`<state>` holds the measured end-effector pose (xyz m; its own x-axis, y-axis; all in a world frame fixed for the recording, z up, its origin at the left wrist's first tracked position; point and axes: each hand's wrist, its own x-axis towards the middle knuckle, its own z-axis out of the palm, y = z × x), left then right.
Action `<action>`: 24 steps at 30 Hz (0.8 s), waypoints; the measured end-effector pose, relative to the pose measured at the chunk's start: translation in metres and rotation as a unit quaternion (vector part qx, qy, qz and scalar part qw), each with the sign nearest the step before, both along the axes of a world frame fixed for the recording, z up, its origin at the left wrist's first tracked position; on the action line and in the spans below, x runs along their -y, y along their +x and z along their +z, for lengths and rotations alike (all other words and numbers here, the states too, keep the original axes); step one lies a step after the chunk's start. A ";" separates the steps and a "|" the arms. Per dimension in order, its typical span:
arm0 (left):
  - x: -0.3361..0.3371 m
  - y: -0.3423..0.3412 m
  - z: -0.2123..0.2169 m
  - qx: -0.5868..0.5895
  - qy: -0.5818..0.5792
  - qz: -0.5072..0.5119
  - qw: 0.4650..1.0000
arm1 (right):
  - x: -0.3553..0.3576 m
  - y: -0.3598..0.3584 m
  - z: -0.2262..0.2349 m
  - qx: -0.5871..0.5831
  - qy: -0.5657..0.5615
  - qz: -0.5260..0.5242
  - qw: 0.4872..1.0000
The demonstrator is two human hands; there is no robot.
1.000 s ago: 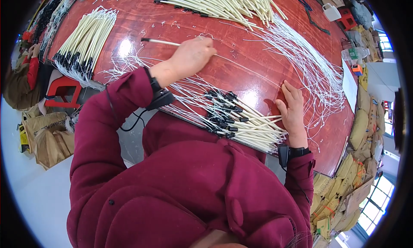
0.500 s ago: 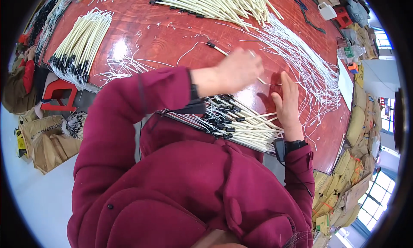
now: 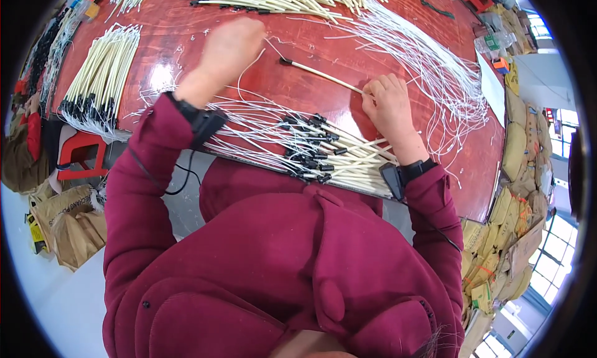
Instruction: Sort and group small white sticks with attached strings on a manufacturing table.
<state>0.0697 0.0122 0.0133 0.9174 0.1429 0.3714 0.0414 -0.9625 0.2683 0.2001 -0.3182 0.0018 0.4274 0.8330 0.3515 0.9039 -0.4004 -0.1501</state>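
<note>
Over the table (image 3: 311, 98), the right hand (image 3: 387, 103) pinches a rod (image 3: 326, 76), fingers curled.

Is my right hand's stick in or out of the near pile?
Out: the stick lies apart from the near pile, one end at your right hand.

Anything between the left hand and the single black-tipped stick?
Nothing visible blocks it. Between the left hand and the black-tipped stick, a thin white cord runs over the red tabletop. The right hand is at the plain end.
</note>
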 end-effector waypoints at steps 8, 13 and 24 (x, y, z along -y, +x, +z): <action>-0.161 -0.122 0.028 0.087 -0.066 0.225 0.968 | 0.057 -0.006 0.043 -0.115 -0.010 0.031 0.993; -0.178 -0.187 0.020 -0.009 -0.104 0.245 0.964 | 0.087 -0.031 0.069 -0.212 -0.056 0.057 0.974; 0.010 -0.002 0.046 0.029 -0.038 -0.067 0.997 | 0.074 -0.016 0.065 -0.116 -0.003 -0.010 0.993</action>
<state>0.0681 0.0025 0.0592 0.9073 0.0506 0.4174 -0.1036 -0.9352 0.3385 0.1841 -0.3925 0.0666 0.5128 0.8251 0.2371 0.8373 -0.4198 -0.3502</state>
